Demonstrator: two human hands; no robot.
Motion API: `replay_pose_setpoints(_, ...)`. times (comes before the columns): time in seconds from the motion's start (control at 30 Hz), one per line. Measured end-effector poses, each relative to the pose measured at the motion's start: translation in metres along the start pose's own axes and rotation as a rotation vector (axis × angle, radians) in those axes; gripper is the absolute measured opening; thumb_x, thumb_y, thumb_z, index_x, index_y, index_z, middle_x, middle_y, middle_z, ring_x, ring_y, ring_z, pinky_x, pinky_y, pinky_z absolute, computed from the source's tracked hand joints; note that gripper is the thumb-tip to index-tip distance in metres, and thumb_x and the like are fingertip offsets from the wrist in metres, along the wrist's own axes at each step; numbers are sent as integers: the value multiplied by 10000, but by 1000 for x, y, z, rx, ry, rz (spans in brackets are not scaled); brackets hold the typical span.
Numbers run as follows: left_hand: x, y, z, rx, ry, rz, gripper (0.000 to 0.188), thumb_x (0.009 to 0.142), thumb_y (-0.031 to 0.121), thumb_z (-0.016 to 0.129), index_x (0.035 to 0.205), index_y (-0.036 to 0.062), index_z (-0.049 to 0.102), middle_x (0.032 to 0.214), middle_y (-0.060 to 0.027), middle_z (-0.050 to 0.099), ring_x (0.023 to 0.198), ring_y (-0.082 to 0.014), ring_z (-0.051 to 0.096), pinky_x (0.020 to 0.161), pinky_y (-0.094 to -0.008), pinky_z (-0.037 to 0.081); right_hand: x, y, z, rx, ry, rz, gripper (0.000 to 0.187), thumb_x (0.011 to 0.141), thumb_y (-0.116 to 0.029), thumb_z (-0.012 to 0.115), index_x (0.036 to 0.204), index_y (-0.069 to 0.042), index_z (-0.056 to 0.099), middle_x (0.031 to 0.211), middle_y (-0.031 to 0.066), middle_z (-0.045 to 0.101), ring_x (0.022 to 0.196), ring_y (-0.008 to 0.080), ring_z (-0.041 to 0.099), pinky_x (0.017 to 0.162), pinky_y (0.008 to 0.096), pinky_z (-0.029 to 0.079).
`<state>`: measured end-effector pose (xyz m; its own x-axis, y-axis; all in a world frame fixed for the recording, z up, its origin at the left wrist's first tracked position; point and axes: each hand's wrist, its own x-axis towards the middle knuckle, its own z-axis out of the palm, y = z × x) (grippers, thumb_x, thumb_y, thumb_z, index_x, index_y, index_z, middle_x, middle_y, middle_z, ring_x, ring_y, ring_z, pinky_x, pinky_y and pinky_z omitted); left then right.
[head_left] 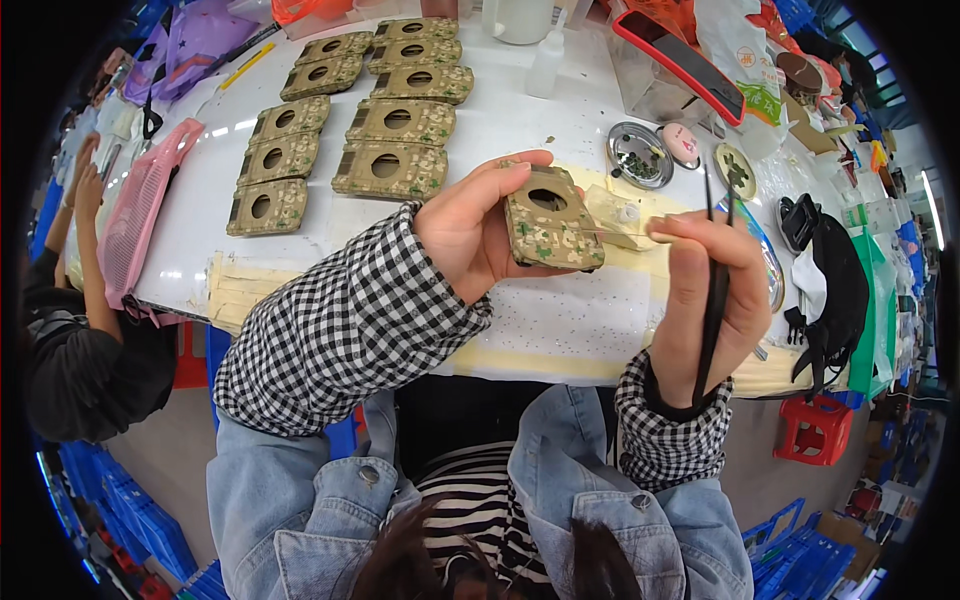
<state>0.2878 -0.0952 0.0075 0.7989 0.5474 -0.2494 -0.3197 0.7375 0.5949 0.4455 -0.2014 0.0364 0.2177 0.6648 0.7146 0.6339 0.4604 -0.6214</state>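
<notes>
Gripping likely light, stiff camouflage shell (548, 224) by side, your left hand (462, 232) should favour edges; your right hand (740, 285) pinches thin tool (622, 234), also holds tweezers (717, 300).

One wide fisheye view, worn on your head, facing down, close above your left hand (462, 235) and right hand (741, 300), table (200, 222) spreading beyond.

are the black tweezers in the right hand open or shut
Open: the tweezers show two tips standing apart beyond the right hand.
</notes>
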Motion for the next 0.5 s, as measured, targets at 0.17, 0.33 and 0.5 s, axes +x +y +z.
replay_pose_setpoints(0.17, 1, -2, 1, 20, 36, 1, 376, 944, 283, 346, 1266, 93, 388, 1207, -166, 514, 1079, -321, 540, 849, -433, 500, -3, 2, 24, 308, 14, 181, 70, 869, -34, 556, 918, 16, 562, 834, 86, 572, 698, 95, 516, 654, 200, 410)
replay_pose_setpoints(0.33, 0, -4, 0, 29, 19, 8, 373, 940, 275, 356, 1258, 83, 393, 1197, -161, 521, 1059, -294, 553, 858, -435, 493, -4, 4, 23, 255, -21, 177, 73, 869, -39, 559, 917, 16, 561, 825, 80, 570, 692, 88, 502, 644, 196, 401)
replay_pose_setpoints(0.5, 1, -4, -1, 5, 9, 13, 371, 938, 267, 364, 1256, 79, 394, 1192, -166, 522, 1055, -290, 555, 861, -430, 491, -4, 5, 23, 264, -11, 175, 71, 869, -45, 563, 907, 14, 562, 818, 76, 572, 695, 84, 499, 639, 195, 396)
